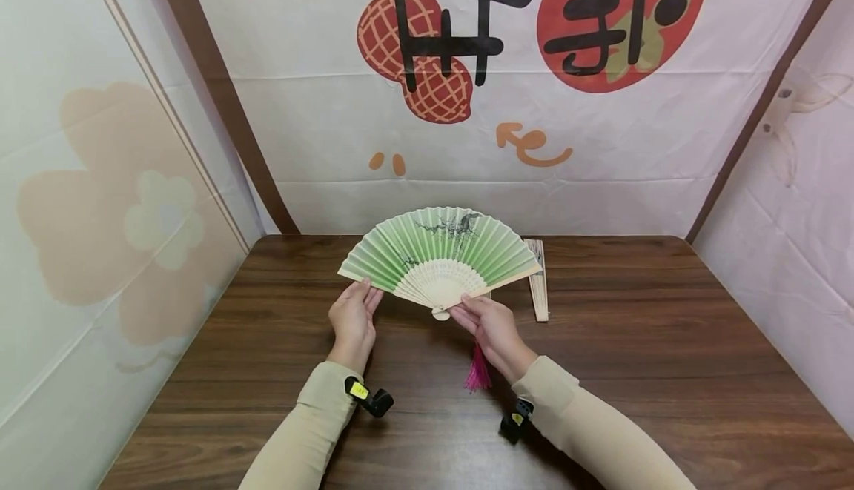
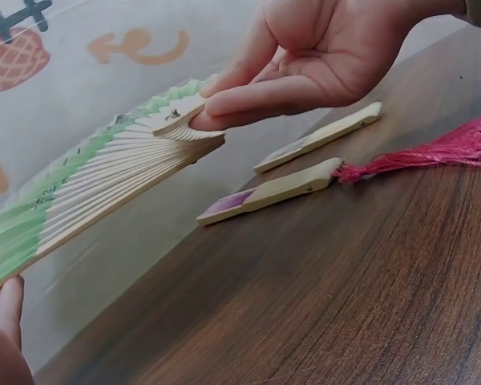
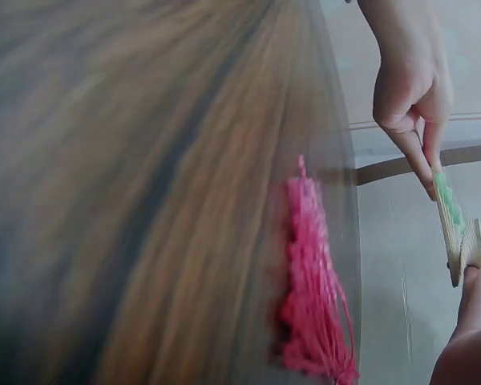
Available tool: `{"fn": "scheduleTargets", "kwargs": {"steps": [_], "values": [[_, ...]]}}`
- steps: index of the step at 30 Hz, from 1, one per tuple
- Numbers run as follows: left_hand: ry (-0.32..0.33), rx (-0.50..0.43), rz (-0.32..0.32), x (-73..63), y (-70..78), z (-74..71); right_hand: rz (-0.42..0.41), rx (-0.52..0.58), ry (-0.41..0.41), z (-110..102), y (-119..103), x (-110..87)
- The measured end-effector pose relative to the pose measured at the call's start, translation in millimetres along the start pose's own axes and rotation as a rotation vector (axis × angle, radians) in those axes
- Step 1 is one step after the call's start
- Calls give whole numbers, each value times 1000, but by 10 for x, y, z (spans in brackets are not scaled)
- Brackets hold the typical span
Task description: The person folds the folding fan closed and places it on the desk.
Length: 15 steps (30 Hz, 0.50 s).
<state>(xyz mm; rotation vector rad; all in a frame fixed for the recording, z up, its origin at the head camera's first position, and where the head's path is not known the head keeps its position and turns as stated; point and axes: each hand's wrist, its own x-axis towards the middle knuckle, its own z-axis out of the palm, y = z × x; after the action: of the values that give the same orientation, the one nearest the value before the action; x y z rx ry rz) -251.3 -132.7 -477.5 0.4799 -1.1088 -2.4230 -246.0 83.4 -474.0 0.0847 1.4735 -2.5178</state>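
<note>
A green and white folding fan (image 1: 440, 242) is spread wide above the table, painted with a dark branch. My left hand (image 1: 352, 319) pinches its left outer rib between thumb and fingers. On the other side, my right hand (image 1: 495, 327) pinches the right outer rib close to the pivot. In the left wrist view the bare slats (image 2: 120, 172) fan out from beneath the right thumb and fingers (image 2: 264, 100). The right wrist view catches the fan (image 3: 449, 216) nearly edge-on, between the left hand (image 3: 413, 88) and the right hand (image 3: 469, 337).
Behind the spread fan, a folded pale fan (image 1: 539, 282) lies on the brown wooden table (image 1: 634, 371). Beside it rests another folded fan (image 2: 268, 192) with some purple and a pink tassel (image 1: 477, 371); the right hand mostly hides it from the head camera. A printed cloth (image 1: 320, 134) hangs behind the table.
</note>
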Motion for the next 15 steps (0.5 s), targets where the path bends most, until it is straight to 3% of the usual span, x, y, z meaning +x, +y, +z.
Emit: {"fn": "scheduleTargets", "kwargs": {"steps": [3,7,15], "values": [[-24,-27,19,-13,-14,22,2,-30,1,-34,-7,-13],[-8,4,-9,13,-31,55,-3,-64,0,-70,-11,-25],[-18,3,-53,57,-51,69,-44,-57,-83,-129,-37,-88]]}}
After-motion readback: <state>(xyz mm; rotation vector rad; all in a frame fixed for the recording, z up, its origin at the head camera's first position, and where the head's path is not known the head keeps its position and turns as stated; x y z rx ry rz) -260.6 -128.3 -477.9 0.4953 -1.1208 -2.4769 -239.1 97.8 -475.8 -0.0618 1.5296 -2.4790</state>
